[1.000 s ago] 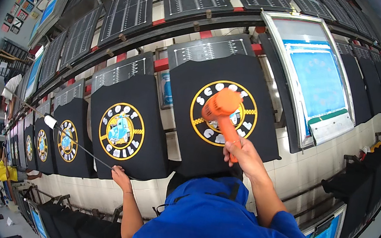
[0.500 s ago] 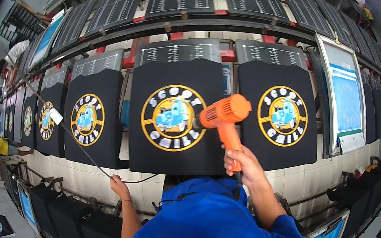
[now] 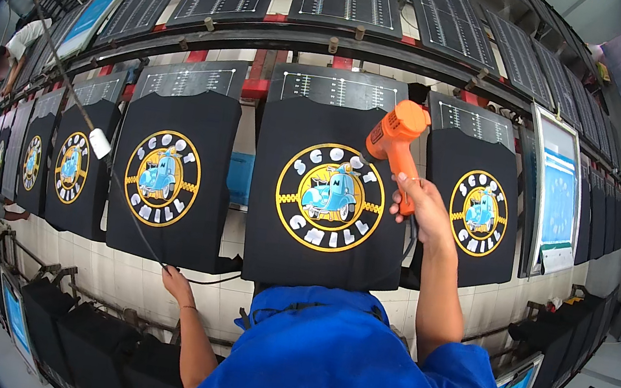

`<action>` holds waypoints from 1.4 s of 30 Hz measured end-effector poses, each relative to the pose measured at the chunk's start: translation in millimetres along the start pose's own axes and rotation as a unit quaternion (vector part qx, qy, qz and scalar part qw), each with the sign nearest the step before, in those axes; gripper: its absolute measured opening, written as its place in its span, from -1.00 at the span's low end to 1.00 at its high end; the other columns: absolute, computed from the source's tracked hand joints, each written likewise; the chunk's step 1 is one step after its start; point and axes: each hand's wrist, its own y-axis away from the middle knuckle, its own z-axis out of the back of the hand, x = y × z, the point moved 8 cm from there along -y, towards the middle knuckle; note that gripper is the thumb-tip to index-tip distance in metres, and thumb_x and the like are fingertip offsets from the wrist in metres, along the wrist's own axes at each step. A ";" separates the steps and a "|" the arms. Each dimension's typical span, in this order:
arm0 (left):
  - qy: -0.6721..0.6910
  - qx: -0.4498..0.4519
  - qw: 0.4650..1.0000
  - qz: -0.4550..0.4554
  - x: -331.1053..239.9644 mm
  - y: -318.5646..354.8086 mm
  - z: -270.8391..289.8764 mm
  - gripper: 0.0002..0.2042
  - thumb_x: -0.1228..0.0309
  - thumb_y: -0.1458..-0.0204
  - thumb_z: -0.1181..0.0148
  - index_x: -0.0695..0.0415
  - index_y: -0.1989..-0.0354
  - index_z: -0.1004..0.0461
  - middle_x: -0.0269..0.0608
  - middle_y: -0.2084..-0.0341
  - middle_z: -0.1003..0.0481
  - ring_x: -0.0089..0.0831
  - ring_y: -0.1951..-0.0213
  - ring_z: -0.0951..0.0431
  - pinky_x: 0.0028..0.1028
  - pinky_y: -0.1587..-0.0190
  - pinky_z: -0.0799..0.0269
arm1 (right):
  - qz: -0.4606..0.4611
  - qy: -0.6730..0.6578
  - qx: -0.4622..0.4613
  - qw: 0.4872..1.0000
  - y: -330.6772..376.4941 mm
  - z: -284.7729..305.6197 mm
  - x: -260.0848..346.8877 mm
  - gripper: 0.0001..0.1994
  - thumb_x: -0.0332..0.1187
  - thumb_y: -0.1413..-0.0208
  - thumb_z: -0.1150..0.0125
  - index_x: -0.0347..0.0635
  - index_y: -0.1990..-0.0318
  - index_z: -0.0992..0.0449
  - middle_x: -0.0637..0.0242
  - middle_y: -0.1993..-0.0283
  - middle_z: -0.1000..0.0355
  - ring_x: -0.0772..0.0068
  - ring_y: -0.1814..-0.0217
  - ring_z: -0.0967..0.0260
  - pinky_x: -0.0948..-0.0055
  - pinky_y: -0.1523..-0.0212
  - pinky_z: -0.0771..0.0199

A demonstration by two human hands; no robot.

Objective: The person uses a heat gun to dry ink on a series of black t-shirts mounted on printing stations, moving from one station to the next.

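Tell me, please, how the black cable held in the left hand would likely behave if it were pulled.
The black cable sags in a curve, so it is probably floppy. It looks thin, likely light. The left hand holds it near the black shirt.

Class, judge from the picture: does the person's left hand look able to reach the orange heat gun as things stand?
Probably not without shifting. The left hand is low at the table's front edge, gripping the black cord, while the orange heat gun is held by the right hand, across the middle black printed shirt.
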 end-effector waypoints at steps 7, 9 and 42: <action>-0.066 -0.024 0.997 -0.015 -13.9 -1.0 13.1 -0.44 0.48 -0.06 -0.06 0.28 -0.28 -0.14 0.21 -0.05 -0.30 -0.03 -0.05 -0.35 -0.21 -0.10 -0.29 | 0.000 0.018 -0.001 1.000 -10.9 -7.0 -14.6 -0.72 -0.13 -0.21 -0.15 -0.18 0.26 -0.39 0.44 0.51 -0.34 0.59 0.52 -0.38 0.59 0.58 -0.32; -0.039 -0.046 0.998 -0.028 -49.1 13.3 16.1 -0.38 0.49 -0.04 -0.08 0.28 -0.32 -0.08 0.24 -0.12 -0.23 -0.01 -0.10 -0.31 -0.19 -0.17 -0.25 | -0.001 0.022 -0.006 1.000 -10.6 -7.0 -13.2 -0.74 -0.15 -0.21 -0.15 -0.18 0.26 -0.39 0.44 0.51 -0.34 0.59 0.53 -0.38 0.59 0.58 -0.32; -0.199 -0.224 0.953 -0.054 -109.1 16.7 -11.8 -0.54 0.29 -0.15 -0.02 0.27 -0.17 -0.27 0.06 -0.23 -0.17 0.05 -0.22 -0.16 -0.07 -0.26 -0.06 | -0.010 -0.004 0.042 0.999 -36.8 -37.0 -13.6 -0.76 -0.20 -0.23 -0.13 -0.20 0.19 -0.38 0.44 0.52 -0.32 0.61 0.53 -0.34 0.61 0.56 -0.35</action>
